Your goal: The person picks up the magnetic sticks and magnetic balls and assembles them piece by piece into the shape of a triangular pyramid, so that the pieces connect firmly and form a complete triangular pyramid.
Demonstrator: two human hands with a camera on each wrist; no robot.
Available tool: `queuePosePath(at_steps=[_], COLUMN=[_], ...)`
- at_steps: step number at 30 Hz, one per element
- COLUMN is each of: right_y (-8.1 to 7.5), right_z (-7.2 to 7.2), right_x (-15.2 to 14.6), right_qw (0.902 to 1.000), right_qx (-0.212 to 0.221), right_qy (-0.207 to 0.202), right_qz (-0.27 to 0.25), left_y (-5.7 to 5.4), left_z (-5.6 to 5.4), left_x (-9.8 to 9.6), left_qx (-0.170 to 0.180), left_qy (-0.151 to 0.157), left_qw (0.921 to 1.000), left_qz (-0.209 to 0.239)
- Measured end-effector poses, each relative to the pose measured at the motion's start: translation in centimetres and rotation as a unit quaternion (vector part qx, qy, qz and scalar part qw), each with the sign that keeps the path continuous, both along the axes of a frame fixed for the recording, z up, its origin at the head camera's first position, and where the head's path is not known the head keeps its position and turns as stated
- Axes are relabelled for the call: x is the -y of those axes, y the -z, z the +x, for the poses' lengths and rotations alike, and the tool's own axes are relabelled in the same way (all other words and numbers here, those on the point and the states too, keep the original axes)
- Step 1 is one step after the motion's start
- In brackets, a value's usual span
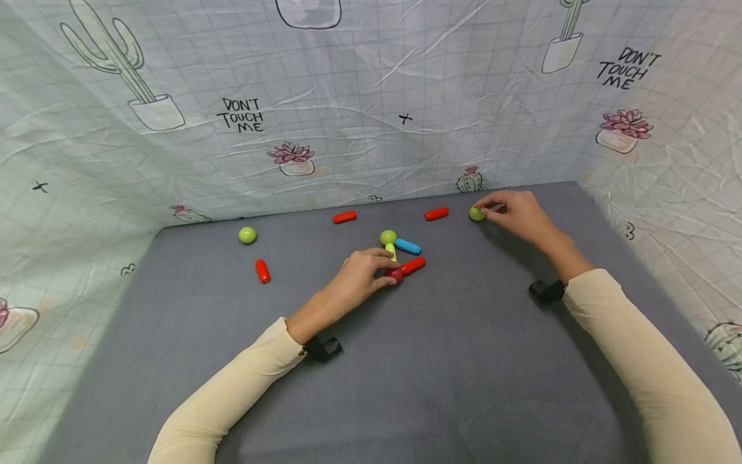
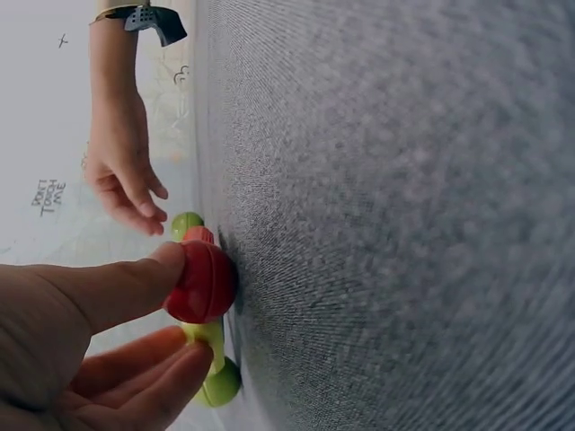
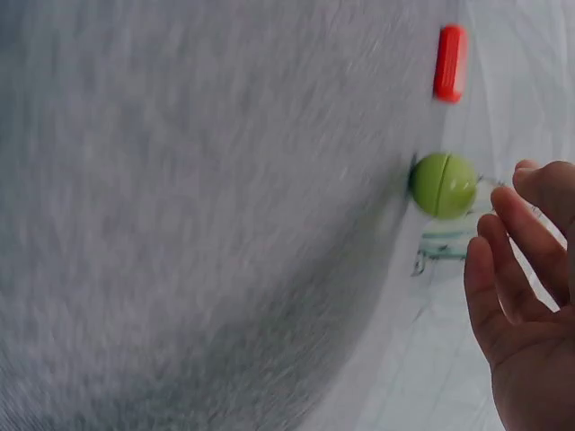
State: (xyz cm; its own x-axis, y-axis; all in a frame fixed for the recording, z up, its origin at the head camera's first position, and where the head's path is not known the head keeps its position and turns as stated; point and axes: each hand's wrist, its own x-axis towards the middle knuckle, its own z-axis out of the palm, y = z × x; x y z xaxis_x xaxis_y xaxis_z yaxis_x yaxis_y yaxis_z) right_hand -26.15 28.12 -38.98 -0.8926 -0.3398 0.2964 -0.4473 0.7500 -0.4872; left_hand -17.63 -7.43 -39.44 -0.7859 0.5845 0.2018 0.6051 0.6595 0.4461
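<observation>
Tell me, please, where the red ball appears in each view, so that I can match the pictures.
Head: the red ball is slightly right of and below centre, at the left hand.
Left wrist: left of and below centre, at that same hand.
Right wrist: not in this picture.
Shared landmark: the right hand, right of centre in head, upper left in left wrist, lower right in right wrist.

Red ball (image 2: 205,283), green ball (image 3: 443,186) and red rod (image 3: 451,63) look like smooth, glossy plastic with bright highlights; blue rod (image 1: 408,246) same. Grey table cover (image 1: 435,374) reads as matt cloth, fine rough weave. Printed backdrop (image 1: 359,96) is thin, creased sheeting with a faint sheen; sleeve (image 1: 232,386) looks like matt cloth.
</observation>
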Motion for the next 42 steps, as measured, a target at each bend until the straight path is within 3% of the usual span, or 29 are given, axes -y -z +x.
queuePosePath(at_steps=[6, 12, 21, 33, 42], right_y=[0.2, 0.3, 0.4, 0.7, 0.2], right_z=[-0.7, -1.2, -1.8, -2.2, -1.6], right_x=[-0.9, -0.8, -0.7, -0.5, 0.0], right_qw=[0.9992, 0.9975, 0.9959, 0.9954, 0.9945], right_qx=[0.035, 0.06, 0.082, 0.083, 0.091], right_qy=[0.01, 0.003, -0.01, -0.006, -0.003], right_qz=[0.017, 0.038, 0.038, 0.047, 0.053], left_y=[-0.3, -0.2, -0.1, -0.3, -0.2], left_z=[-0.1, -1.0, -3.1, -3.2, -3.2], left_x=[-0.1, 0.2, 1.1, 1.3, 1.4], left_qx=[0.006, 0.005, 0.086, 0.085, 0.075], left_qy=[0.002, 0.029, 0.057, 0.062, 0.059], left_qw=[0.9999, 0.9995, 0.9946, 0.9944, 0.9954], left_qz=[-0.009, -0.015, -0.008, -0.012, -0.008])
